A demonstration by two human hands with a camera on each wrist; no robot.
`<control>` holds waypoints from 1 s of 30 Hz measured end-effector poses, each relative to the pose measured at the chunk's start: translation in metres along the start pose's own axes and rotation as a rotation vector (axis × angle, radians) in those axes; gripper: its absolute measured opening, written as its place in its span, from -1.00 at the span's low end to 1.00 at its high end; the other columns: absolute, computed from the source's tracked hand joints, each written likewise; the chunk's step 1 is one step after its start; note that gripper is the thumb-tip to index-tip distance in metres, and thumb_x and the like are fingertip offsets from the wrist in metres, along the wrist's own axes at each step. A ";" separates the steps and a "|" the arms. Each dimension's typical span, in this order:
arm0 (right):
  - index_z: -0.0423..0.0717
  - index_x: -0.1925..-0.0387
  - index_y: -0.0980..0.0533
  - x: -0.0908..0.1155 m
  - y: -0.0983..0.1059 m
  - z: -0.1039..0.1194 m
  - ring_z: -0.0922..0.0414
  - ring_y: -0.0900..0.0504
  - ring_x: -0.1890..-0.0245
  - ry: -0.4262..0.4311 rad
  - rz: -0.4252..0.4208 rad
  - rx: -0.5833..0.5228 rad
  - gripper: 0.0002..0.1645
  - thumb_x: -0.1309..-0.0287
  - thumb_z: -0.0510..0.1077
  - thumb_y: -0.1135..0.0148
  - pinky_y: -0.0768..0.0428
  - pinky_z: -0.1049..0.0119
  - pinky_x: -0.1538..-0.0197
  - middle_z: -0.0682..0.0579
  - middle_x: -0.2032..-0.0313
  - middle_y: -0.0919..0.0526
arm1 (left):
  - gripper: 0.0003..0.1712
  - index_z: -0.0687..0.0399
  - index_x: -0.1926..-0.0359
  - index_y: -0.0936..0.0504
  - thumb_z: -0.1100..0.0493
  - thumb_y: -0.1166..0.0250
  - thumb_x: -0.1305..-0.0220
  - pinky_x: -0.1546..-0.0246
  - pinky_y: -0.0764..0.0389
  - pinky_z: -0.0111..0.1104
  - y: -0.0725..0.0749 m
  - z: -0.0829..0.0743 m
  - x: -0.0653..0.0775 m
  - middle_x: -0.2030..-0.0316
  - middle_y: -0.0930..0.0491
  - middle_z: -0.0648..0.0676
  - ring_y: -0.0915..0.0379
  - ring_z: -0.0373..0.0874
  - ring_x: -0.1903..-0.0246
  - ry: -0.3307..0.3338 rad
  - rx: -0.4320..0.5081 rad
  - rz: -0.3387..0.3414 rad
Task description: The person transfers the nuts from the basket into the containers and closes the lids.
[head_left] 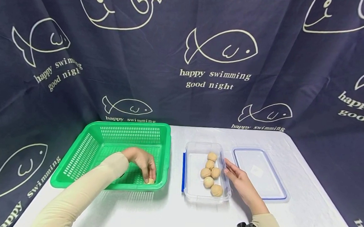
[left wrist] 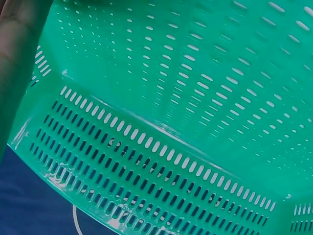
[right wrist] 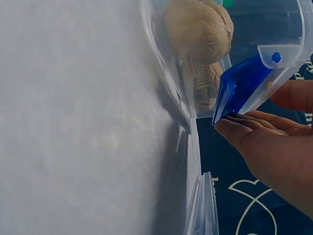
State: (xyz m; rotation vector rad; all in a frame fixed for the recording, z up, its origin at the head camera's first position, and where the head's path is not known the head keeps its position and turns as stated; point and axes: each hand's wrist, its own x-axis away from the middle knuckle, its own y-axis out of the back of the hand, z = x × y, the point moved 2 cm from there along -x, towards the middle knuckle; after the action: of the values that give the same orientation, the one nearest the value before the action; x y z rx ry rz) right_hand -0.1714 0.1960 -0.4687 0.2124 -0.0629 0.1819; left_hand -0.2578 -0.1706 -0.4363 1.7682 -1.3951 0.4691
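Observation:
In the head view, my left hand (head_left: 142, 163) reaches down into the near right corner of a green plastic basket (head_left: 169, 151). Its fingertips and thumb pinch a walnut (head_left: 150, 181), mostly hidden behind them. My right hand (head_left: 238, 179) is at the right side of a clear plastic box (head_left: 192, 194), its fingers fairly straight against the outer wall. The right wrist view shows those fingers touching the box's hanging blue clasp (right wrist: 247, 81), the thumb close to the wall. Several walnuts (head_left: 208, 182) lie inside the box, mostly along its right half.
A clear lid with a blue seal (head_left: 273, 171) lies flat on the white table (head_left: 169, 217), right of the box. A second blue clasp (head_left: 183, 172) hangs on the box's left side. Behind the table hangs a dark blue curtain (head_left: 162, 70) with fish drawings.

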 end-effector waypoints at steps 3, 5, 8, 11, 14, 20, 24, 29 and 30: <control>-0.28 -0.44 -0.05 0.000 0.000 0.000 -0.11 0.00 -0.44 0.004 0.000 0.005 -0.36 -0.45 -0.17 0.06 -0.02 0.16 -0.40 -0.21 -0.45 -0.01 | -0.76 0.10 0.18 -0.75 0.36 -0.42 -0.08 0.08 -0.57 -0.43 0.000 0.001 0.001 0.28 -0.72 -0.02 -0.61 -0.24 0.21 -0.007 -0.001 -0.009; -0.28 -0.44 -0.05 0.000 0.000 0.000 -0.11 -0.01 -0.44 0.005 0.000 0.006 -0.35 -0.45 -0.17 0.06 -0.02 0.18 -0.39 -0.21 -0.45 -0.01 | -0.75 0.11 0.18 -0.75 0.37 -0.42 -0.07 0.09 -0.58 -0.43 0.001 0.002 0.002 0.28 -0.72 -0.02 -0.60 -0.24 0.21 -0.017 0.003 -0.018; -0.28 -0.44 -0.05 0.000 0.000 0.000 -0.11 -0.01 -0.44 0.006 0.001 0.008 -0.35 -0.45 -0.15 0.05 -0.04 0.23 -0.39 -0.21 -0.45 -0.01 | -0.75 0.13 0.17 -0.74 0.36 -0.42 -0.06 0.08 -0.59 -0.42 0.004 0.001 0.006 0.27 -0.71 -0.01 -0.60 -0.23 0.20 -0.040 0.027 -0.040; -0.29 -0.44 -0.04 0.000 0.000 0.000 -0.11 -0.01 -0.44 0.006 0.003 0.006 -0.34 -0.45 -0.15 0.05 -0.08 0.32 -0.37 -0.22 -0.45 -0.01 | -0.73 0.17 0.15 -0.73 0.37 -0.43 -0.05 0.07 -0.60 -0.40 0.007 -0.001 0.012 0.25 -0.71 0.01 -0.61 -0.21 0.18 -0.080 0.064 -0.071; -0.29 -0.44 -0.05 0.001 0.000 0.000 -0.11 -0.01 -0.44 0.005 0.003 0.004 -0.34 -0.45 -0.15 0.05 -0.10 0.42 -0.35 -0.22 -0.45 -0.01 | -0.70 0.26 0.11 -0.70 0.39 -0.41 -0.07 0.04 -0.60 -0.36 0.011 -0.004 0.019 0.22 -0.72 0.09 -0.62 -0.17 0.16 -0.144 0.124 -0.086; -0.29 -0.44 -0.05 0.000 0.000 -0.001 -0.10 -0.03 -0.44 0.006 -0.003 0.011 -0.34 -0.44 -0.14 0.04 -0.09 0.39 -0.36 -0.21 -0.45 -0.03 | -0.64 0.35 0.04 -0.65 0.35 -0.41 -0.09 0.04 -0.62 -0.27 0.016 -0.010 0.035 0.18 -0.70 0.16 -0.64 -0.09 0.14 -0.280 0.241 -0.150; -0.29 -0.44 -0.05 0.000 0.000 -0.001 -0.11 -0.02 -0.44 0.005 0.002 0.013 -0.34 -0.45 -0.14 0.05 -0.10 0.41 -0.35 -0.22 -0.45 -0.02 | -0.60 0.34 0.01 -0.64 0.34 -0.41 -0.09 0.00 -0.60 -0.15 0.019 -0.011 0.042 0.16 -0.70 0.16 -0.63 -0.05 0.11 -0.346 0.309 -0.225; -0.30 -0.44 -0.05 -0.001 0.001 -0.001 -0.13 -0.02 -0.44 0.009 0.007 0.006 -0.34 -0.45 -0.15 0.05 -0.07 0.32 -0.38 -0.23 -0.45 -0.01 | -0.56 0.31 -0.03 -0.63 0.29 -0.43 -0.08 -0.05 -0.55 -0.04 0.022 -0.016 0.049 0.11 -0.68 0.15 -0.61 -0.01 0.06 -0.426 0.382 -0.318; -0.30 -0.44 -0.05 -0.001 0.001 -0.001 -0.13 -0.02 -0.44 0.010 0.007 0.005 -0.34 -0.45 -0.15 0.05 -0.06 0.29 -0.38 -0.23 -0.45 -0.01 | -0.55 0.30 -0.03 -0.63 0.28 -0.44 -0.08 -0.05 -0.55 -0.04 0.023 -0.017 0.050 0.10 -0.68 0.15 -0.60 0.00 0.05 -0.440 0.392 -0.333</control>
State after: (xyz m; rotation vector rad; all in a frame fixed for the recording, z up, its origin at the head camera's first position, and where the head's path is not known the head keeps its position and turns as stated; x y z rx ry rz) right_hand -0.1722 0.1971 -0.4693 0.2159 -0.0536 0.1905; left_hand -0.2597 -0.1893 -0.3824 2.4870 -1.3129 0.1824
